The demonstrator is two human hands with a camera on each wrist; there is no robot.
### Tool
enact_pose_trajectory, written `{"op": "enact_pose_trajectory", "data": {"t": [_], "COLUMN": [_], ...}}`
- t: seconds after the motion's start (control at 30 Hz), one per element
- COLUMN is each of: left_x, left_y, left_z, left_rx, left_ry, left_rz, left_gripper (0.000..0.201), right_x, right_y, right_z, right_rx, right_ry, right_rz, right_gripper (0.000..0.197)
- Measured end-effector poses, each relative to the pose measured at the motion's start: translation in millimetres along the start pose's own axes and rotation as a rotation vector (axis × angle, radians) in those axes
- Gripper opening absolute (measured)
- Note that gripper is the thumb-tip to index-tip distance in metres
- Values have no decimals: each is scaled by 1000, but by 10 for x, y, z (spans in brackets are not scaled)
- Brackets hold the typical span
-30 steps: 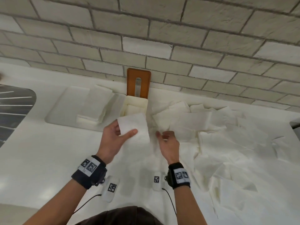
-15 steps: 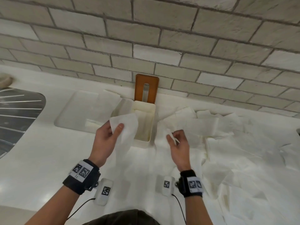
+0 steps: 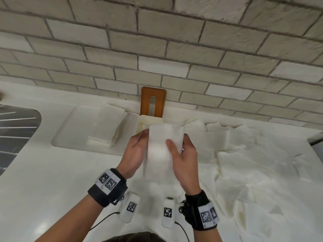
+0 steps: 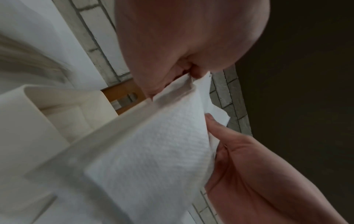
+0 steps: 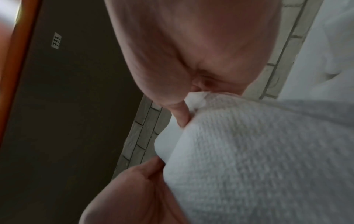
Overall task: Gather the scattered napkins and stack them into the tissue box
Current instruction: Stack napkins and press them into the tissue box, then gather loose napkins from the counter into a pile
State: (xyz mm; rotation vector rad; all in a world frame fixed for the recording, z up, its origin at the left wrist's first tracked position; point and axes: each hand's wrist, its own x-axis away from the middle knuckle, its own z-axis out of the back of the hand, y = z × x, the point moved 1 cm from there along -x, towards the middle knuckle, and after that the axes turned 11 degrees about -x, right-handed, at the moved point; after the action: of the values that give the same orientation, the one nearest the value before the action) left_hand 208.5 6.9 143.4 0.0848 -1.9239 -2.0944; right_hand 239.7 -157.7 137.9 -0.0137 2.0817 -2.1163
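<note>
Both hands now pinch one white napkin (image 3: 164, 142): right hand (image 3: 184, 159) has joined left hand (image 3: 134, 154), fingers curled at its edges.

Two hands (image 3: 160, 151), one tissue box (image 3: 146, 122), one orange lid (image 3: 153, 102), many scattered napkins (image 3: 244, 163).

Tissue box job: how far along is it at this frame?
Early to midway. Done: the tissue box stands open with some napkins visible inside in the left wrist view, and a folded stack lies on the tray. In hand: left hand and right hand both hold one napkin just in front of the box. Left: a large spread of loose napkins still covers the counter on the right.
</note>
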Motion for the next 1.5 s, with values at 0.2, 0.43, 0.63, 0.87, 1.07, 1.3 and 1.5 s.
{"op": "enact_pose_trajectory", "data": {"t": [0.2, 0.43, 0.63, 0.87, 1.07, 1.3, 1.5], "left_x": [56, -63, -521, -837, -630, -415, 109], "left_y": [26, 1, 114, -613, -1204, -1042, -1002], "left_z": [-14, 22, 201, 381, 399, 319, -27], "left_rx": [43, -120, -199, -676, -967, -980, -890], "left_ry": [-28, 15, 168, 262, 131, 273, -55], "left_rz": [-30, -153, -154, -18, 157, -72, -614], "left_gripper": [47, 29, 30, 38, 49, 47, 17], "right_x": [16, 69, 235, -339, -567, -432, -169], "right_y": [-22, 95, 364, 727, 860, 625, 914], "right_z": [-136, -244, -304, -589, -930, -562, 740], "right_rx": [52, -96, -132, 264, 766, 757, 771], "right_ry": [-30, 94, -2, 3, -470, -388, -351], "right_rz": [34, 98, 90, -61, -417, -164, -165], "right_gripper": [22, 57, 32, 22, 33, 38, 16]}}
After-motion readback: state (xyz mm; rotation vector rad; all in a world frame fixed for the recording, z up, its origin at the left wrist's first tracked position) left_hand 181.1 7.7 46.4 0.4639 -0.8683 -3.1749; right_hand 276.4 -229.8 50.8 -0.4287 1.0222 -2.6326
